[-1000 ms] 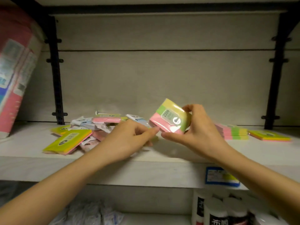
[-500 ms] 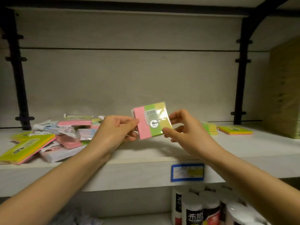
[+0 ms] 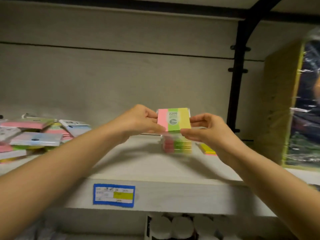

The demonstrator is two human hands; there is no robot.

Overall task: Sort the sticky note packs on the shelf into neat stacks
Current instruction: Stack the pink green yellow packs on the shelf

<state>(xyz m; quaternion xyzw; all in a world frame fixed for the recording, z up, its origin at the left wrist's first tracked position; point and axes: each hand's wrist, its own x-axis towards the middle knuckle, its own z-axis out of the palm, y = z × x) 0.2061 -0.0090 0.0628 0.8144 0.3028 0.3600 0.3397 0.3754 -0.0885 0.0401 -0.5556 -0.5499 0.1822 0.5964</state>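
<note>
Left hand [image 3: 138, 121] and right hand [image 3: 206, 130] pinched a pack [image 3: 174, 119] by its pink and yellow edges, just above a stack [image 3: 176, 144] on the shelf [image 3: 147, 163]. Loose packs [image 3: 34, 135] lay heaped well to the left.

Grey back panel [image 3: 103, 80] above the left hand [image 3: 138, 121], black upright bracket [image 3: 236, 84] right of the right hand [image 3: 207, 129], white shelf board [image 3: 138, 168] beneath both, dim light.

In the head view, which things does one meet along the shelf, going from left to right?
Pile of packs → left hand → held pack → right hand → black post → wrapped bundle.
</note>
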